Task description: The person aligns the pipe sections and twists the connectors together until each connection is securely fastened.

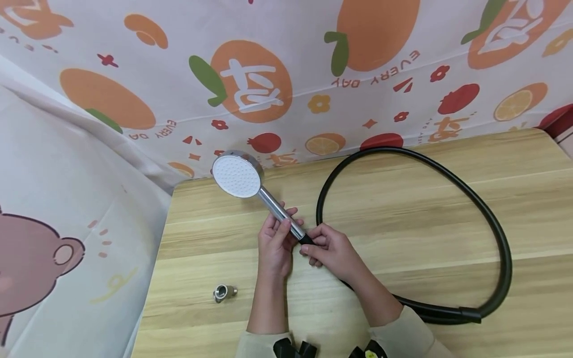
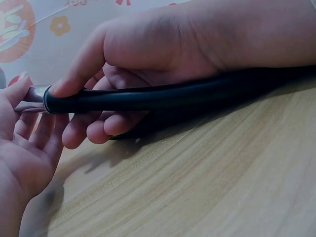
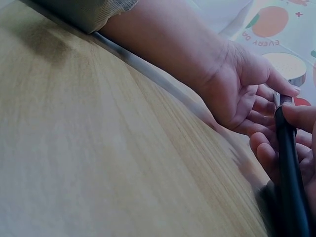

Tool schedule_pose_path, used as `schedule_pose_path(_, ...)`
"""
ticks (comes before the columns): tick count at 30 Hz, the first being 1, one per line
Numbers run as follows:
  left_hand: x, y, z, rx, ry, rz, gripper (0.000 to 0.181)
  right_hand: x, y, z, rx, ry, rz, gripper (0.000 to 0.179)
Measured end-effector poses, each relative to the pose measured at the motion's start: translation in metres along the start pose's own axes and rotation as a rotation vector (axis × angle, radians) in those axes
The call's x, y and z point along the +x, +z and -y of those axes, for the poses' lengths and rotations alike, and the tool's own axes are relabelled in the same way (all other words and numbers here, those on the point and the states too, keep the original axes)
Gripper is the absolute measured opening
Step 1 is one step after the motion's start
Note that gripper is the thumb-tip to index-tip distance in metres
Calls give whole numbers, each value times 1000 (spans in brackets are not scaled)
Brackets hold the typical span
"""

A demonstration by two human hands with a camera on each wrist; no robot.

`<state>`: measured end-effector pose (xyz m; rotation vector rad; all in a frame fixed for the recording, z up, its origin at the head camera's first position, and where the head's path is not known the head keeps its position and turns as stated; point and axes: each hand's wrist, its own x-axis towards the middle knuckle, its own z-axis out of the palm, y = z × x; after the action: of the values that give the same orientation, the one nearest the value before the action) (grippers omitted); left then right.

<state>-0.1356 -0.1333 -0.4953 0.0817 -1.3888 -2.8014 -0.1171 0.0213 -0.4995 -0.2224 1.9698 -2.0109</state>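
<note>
A chrome shower head (image 1: 237, 175) with a white nozzle face is tilted up to the left, its handle (image 1: 278, 209) running down to the right. Thumb and fingers of my left hand (image 1: 276, 243) grip that handle near its lower end. Right at the handle's end, my right hand (image 1: 333, 251) pinches the black end of a hose (image 2: 148, 98) between thumb and fingers. In the right wrist view the hose end (image 3: 287, 138) meets the metal handle in one line, close to the left thumb. The joint inside the black end is hidden.
The rest of the black hose (image 1: 485, 209) loops wide over the right side of the wooden table (image 1: 192, 278). A small metal fitting (image 1: 225, 292) lies left of the left forearm. A fruit-printed cloth (image 1: 295, 59) hangs along the table's back edge.
</note>
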Motion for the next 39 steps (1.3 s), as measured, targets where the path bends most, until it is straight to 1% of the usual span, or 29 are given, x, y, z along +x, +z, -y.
schedule_pose_path(4, -3, -1, -1, -2, 2, -8, 60, -2, 1, 0, 15, 11, 16, 21)
schedule_pose_path(11, -5, -3, -3, 2, 13, -10, 42, -3, 3, 1, 30, 18, 12, 19)
schedule_pose_path(18, -6, -2, -4, -7, 14, -10, 43, -2, 3, 0, 57, 4, 1, 25)
schedule_pose_path(24, -6, -2, -5, -14, 15, -10, 43, -1, 4, -1, 69, -5, 0, 21)
schedule_pose_path(27, -6, -1, -5, -14, 15, -16, 44, 0, 5, -1, 56, -14, -3, 19)
schedule_pose_path(30, -5, -1, -4, -10, 12, -21, 46, 0, 4, -1, 19, -22, -11, 19)
schedule_pose_path(36, -4, 1, -2, -13, 6, -20, 43, -1, 1, 0, -86, -47, -42, 38)
schedule_pose_path(39, -2, 2, -1, -22, 4, -7, 41, 0, 0, 0, -99, -67, -50, 43)
